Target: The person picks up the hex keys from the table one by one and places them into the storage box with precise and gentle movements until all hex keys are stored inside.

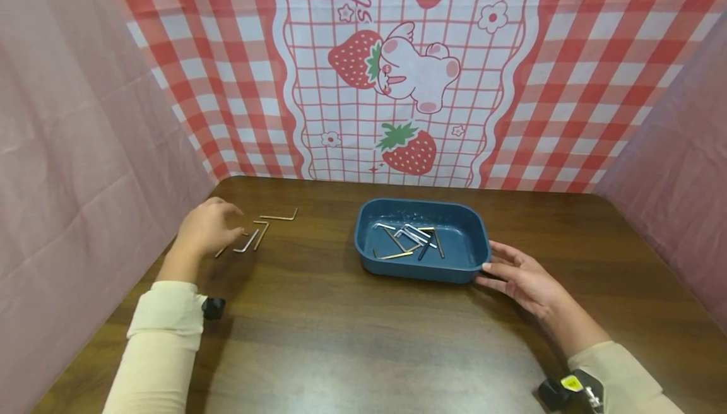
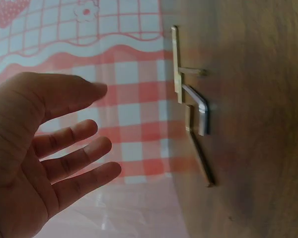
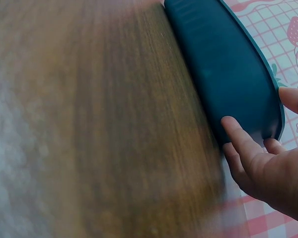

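Hex keys (image 1: 262, 236) lie beside the relaxed left hand (image 1: 207, 230), near the worktop's (image 1: 341, 325) left edge — right hand (image 1: 528, 281) gripping a tray (image 1: 420, 269), contents (image 1: 418, 235) visible in head view only.

I have two hands: my left hand (image 1: 206, 231) and my right hand (image 1: 525, 283). I see one table (image 1: 341, 351) and one blue tray (image 1: 423, 269). I count four loose hex keys (image 1: 262, 235) on the tabletop and at least seven tray keys (image 1: 394, 255); they overlap too much for me to give an exact total, though I make out just one black key (image 1: 425, 247). Facing me I count three printed strawberries (image 1: 410, 152), one printed animal (image 1: 423, 73), two printed flowers (image 1: 493, 17) and two printed stars (image 1: 458, 130).
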The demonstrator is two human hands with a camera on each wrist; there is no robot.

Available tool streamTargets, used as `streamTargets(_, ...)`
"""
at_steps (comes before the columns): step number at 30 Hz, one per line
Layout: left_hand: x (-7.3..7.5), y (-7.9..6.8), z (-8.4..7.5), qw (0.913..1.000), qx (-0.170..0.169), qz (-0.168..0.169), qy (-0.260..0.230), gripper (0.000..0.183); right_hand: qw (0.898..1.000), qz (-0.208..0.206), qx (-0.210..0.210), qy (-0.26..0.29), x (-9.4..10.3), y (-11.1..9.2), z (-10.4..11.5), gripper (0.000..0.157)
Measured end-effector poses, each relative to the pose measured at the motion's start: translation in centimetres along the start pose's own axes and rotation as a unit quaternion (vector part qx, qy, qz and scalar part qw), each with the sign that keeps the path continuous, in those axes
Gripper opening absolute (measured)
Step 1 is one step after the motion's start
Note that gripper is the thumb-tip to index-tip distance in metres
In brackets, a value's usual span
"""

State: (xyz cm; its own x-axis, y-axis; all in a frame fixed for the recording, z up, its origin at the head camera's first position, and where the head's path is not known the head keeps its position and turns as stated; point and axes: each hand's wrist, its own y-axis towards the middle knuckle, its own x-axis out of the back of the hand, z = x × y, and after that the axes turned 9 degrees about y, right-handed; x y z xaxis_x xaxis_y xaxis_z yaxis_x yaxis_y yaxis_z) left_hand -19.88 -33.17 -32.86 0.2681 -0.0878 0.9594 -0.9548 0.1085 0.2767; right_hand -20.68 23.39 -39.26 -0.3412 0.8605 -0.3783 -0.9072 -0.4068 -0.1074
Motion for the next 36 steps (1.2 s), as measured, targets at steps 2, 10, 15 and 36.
streamTargets(2,-0.4,0.1,0.4,0.9999,0.007,0.011,0.000,0.030,1.000,-0.002,0.000,0.000,0.0,0.0,0.0,0.073)
streamTargets(10,-2.2,1.2,2.0,0.9974,0.022,0.066,-0.015,0.028,1.000,-0.005,-0.001,-0.011,-0.1,-0.2,0.0,0.073)
streamTargets(15,-3.0,2.0,2.6,0.9922,0.044,0.115,-0.015,0.028,1.000,-0.007,0.000,-0.012,-0.1,-0.1,0.0,0.074)
streamTargets(36,-4.5,3.4,2.7,0.9836,0.057,0.171,0.012,0.021,1.000,-0.004,0.009,-0.017,0.2,-0.2,-0.1,0.074)
